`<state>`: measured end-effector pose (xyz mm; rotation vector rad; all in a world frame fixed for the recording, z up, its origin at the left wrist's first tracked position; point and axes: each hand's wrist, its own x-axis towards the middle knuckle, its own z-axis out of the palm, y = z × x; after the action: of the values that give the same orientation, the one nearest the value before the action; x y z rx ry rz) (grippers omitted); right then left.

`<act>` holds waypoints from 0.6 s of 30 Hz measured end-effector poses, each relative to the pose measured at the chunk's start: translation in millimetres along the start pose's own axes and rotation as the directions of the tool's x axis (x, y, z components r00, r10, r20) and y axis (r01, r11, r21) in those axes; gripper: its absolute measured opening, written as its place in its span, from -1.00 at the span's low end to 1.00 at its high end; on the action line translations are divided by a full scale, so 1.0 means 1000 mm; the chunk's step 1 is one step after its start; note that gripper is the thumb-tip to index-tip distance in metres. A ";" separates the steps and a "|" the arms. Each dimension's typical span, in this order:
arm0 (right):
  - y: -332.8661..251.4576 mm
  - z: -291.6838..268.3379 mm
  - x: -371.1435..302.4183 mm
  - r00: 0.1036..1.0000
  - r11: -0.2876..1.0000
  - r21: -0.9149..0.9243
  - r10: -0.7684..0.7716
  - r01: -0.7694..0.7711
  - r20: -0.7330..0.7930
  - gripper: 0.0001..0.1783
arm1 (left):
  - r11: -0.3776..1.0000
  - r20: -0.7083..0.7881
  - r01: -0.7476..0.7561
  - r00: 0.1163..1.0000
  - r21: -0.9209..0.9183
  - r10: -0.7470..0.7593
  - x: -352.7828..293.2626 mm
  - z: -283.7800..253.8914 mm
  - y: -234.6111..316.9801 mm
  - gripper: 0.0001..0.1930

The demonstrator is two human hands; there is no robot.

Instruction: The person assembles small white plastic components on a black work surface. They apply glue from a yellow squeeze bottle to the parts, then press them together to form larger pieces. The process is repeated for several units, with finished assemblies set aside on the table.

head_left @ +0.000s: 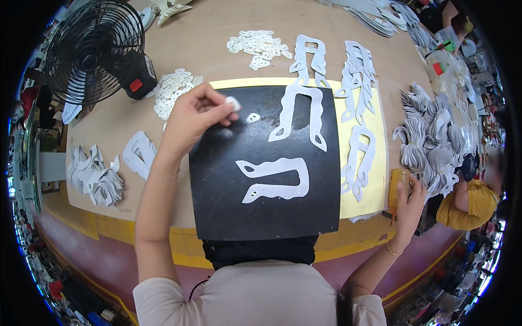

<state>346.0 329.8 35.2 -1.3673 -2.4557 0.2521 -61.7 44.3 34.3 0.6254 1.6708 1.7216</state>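
Note:
My left hand is over the upper left of a black board, pinching a small white eyelet piece between thumb and fingertips. A similar small piece with holes lies on the board just right of it. Two white U-shaped cut panels lie on the board: a lower one opening to the left, and an upper one opening toward me. At the right table edge my right hand has its fingers curled beside an orange-yellow container; what they hold, if anything, is hidden.
Piles of small white pieces lie left and behind. More cut panels rest on a yellow sheet. Bundled panels stand right, others left. A black fan stands far left; a person in yellow sits right.

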 end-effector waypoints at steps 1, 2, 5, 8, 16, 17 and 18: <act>0.021 0.007 -0.006 0.998 0.998 -0.015 0.067 -0.066 0.021 -0.54 | 0.999 -0.011 0.035 0.999 -0.016 -0.035 -0.007 -0.007 -0.006 -0.77; 0.030 0.012 -0.008 0.991 0.991 -0.026 0.130 -0.129 0.045 -0.47 | 0.998 -0.037 0.055 0.998 -0.044 -0.056 -0.016 -0.008 -0.006 -0.76; 0.015 0.011 -0.006 0.933 0.938 0.150 0.273 -0.311 0.233 -0.26 | 0.990 -0.081 0.091 0.992 -0.109 -0.101 -0.037 -0.009 -0.016 -0.68; 0.020 0.017 -0.002 0.943 0.962 0.060 0.247 -0.266 0.223 -0.20 | 0.984 -0.104 0.136 0.984 -0.112 -0.148 -0.051 -0.008 -0.026 -0.68; 0.014 0.012 0.004 0.975 0.987 -0.047 0.161 -0.156 0.153 -0.16 | 0.990 -0.123 0.132 0.983 -0.055 -0.138 -0.054 -0.003 -0.033 -0.78; 0.016 0.014 0.005 0.976 0.986 -0.038 0.166 -0.162 0.142 -0.16 | 0.990 -0.119 0.129 0.984 -0.052 -0.135 -0.054 -0.002 -0.033 -0.79; 0.016 0.015 0.006 0.976 0.985 -0.030 0.172 -0.170 0.130 -0.15 | 0.991 -0.112 0.127 0.985 -0.048 -0.132 -0.053 -0.002 -0.035 -0.80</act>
<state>350.9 343.3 17.3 -1.6215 -2.4515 0.3719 -23.2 2.9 5.3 0.3958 1.7105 1.7217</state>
